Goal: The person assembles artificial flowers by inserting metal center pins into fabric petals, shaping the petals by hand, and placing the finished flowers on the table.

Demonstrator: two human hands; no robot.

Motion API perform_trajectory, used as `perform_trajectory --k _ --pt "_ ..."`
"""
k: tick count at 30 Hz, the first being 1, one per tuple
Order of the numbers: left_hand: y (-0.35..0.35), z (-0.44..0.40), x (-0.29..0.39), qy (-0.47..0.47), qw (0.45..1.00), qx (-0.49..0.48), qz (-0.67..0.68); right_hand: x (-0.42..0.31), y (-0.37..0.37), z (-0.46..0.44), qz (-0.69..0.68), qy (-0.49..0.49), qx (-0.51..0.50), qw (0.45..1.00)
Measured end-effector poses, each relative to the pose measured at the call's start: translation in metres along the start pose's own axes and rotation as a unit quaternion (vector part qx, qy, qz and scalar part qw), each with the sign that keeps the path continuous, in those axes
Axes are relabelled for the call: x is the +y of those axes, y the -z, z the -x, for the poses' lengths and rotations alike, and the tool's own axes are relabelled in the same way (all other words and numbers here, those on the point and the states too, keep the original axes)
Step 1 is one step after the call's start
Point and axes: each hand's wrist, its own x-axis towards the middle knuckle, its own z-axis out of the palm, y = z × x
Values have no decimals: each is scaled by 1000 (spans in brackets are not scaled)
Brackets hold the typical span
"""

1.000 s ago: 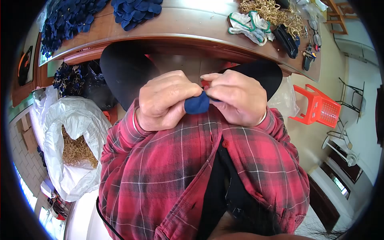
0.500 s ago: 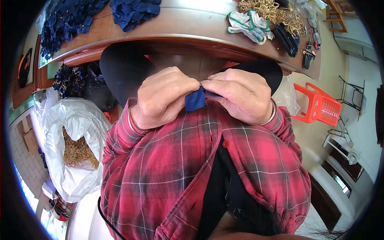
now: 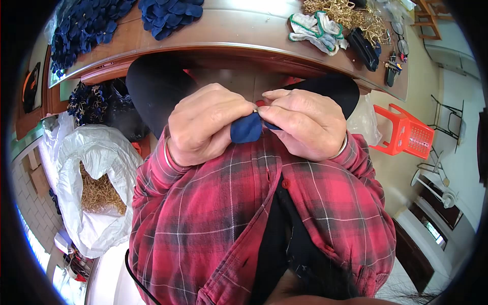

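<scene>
Close to my chest, both hands meet over a small dark blue fabric flower [image 3: 246, 128]. My left hand [image 3: 206, 122] is closed, thumb and forefinger pinched at the flower's top edge, with one petal showing below. My right hand [image 3: 307, 122] pinches the other side of the same piece, where a sliver of blue shows under the thumb. A tiny gold-coloured bit shows between the fingertips; its shape is too small to make out. The fingers hide most of the flower's centre.
On the table [image 3: 244, 30] ahead lie piles of blue fabric flowers [image 3: 170, 18], a glove [image 3: 316, 31], gold wire-like pieces [image 3: 345, 14] and a black case [image 3: 363, 49]. A white bag [image 3: 76, 188] of gold pieces stands at left, a red stool [image 3: 404, 131] at right.
My left hand has shifted slightly left and the blue petal has turned, showing a broader face. My right hand's fingertips have spread slightly; both hands still pinch the piece.
</scene>
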Motion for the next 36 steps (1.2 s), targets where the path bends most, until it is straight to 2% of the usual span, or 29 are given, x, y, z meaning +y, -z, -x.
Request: perform_trajectory --k 6,10,11,15,21,26,30,31,35,36 --pt "0 2 2 -10 1000 -6 -19 -2 -3 3 -9 -40 27 999" --pt "-1 -2 -3 84 996 -18 29 -3 11 -8 -91 -216 -72 969" --pt "-1 -2 -3 83 996 -19 29 -1 11 -8 -91 -215 -72 970" --pt "-2 1 1 278 951 12 134 6 10 -6 -217 -327 -64 918" --pt "-3 -2 2 319 928 25 191 9 8 -8 -223 -344 -78 909" --pt "-6 0 -2 301 937 37 172 11 0 -8 -163 -287 -75 941" --pt "-11 3 -3 264 964 35 28 10 -5 -8 -45 -247 -82 965" --pt "-11 4 -4 263 964 35 28 11 -5 -7 -45 -245 -82 965" --pt "-12 6 -11 343 929 42 134 16 -6 -1 -141 -353 -65 923" --pt "-12 5 -11 342 929 43 134 17 -6 -1 -141 -352 -65 923"
